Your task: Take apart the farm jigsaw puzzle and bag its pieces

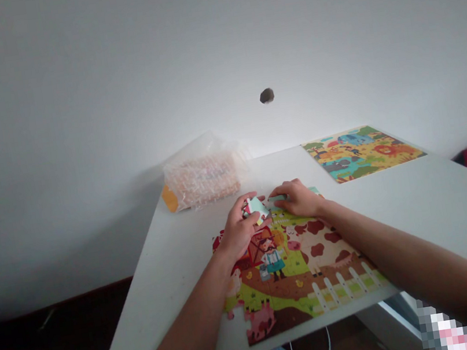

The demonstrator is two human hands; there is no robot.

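Observation:
A partly joined farm jigsaw puzzle lies near the front edge of the white table, showing a farmer, a spotted cow, a pig and a fence. Its lower left corner has a gap. Over the upper left of the puzzle, my left hand is closed around a few loose puzzle pieces, pale blue with red and green parts. My right hand is at the puzzle's far edge, its thumb and fingers pinching a pale blue puzzle piece. Part of the far edge is hidden by my hands.
A bubble-wrapped package with a yellow end stands at the back left, against the wall. Another puzzle with a lion and an elephant lies flat at the back right. The white table meets a wall with a dark hole.

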